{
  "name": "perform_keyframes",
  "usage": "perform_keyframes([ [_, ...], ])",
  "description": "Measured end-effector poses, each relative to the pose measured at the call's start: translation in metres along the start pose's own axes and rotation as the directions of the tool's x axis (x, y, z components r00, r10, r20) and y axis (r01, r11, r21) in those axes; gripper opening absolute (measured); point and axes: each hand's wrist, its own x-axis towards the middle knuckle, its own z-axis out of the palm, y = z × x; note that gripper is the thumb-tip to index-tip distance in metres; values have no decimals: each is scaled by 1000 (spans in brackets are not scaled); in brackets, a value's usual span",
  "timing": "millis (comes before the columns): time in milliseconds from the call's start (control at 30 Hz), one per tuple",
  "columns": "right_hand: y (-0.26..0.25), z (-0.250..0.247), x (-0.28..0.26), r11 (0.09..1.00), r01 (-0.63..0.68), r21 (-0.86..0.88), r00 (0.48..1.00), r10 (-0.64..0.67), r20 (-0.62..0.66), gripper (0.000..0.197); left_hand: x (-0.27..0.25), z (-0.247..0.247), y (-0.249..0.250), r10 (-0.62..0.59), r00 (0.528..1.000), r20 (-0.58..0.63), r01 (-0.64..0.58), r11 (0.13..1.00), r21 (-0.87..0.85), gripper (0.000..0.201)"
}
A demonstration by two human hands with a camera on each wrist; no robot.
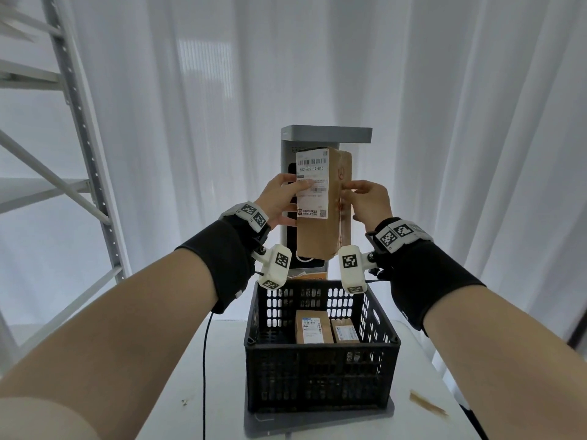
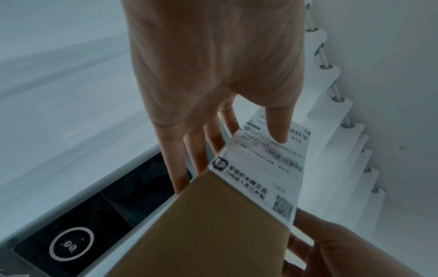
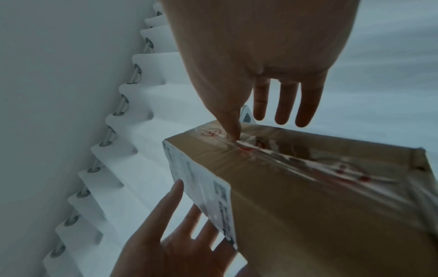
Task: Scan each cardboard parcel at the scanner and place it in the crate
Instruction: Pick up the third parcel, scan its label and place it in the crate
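Observation:
A brown cardboard parcel stands upright in the air, close in front of the grey scanner, with its white barcode label facing me. My left hand pinches its left side, thumb on the label and fingers behind. My right hand presses one fingertip on the taped right side, and its other fingers are straight and clear of the box. Below stands the black crate with two labelled parcels lying in it.
The crate sits on a white table, with a black cable running along its left. A cardboard scrap lies at the right. A grey metal rack stands at the left, and white curtains hang behind. The scanner's dark screen faces the parcel.

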Motion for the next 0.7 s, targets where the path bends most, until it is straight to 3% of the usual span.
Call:
perform_keyframes([
  [233, 0, -6, -3, 989, -132, 60, 986, 126, 106, 32, -3, 1, -2, -27, 999, 24, 27, 1000, -11, 43],
  [700, 5, 11, -22, 958, -245, 152, 965, 225, 132, 25, -15, -22, -13, -95, 992, 82, 91, 995, 51, 44],
])
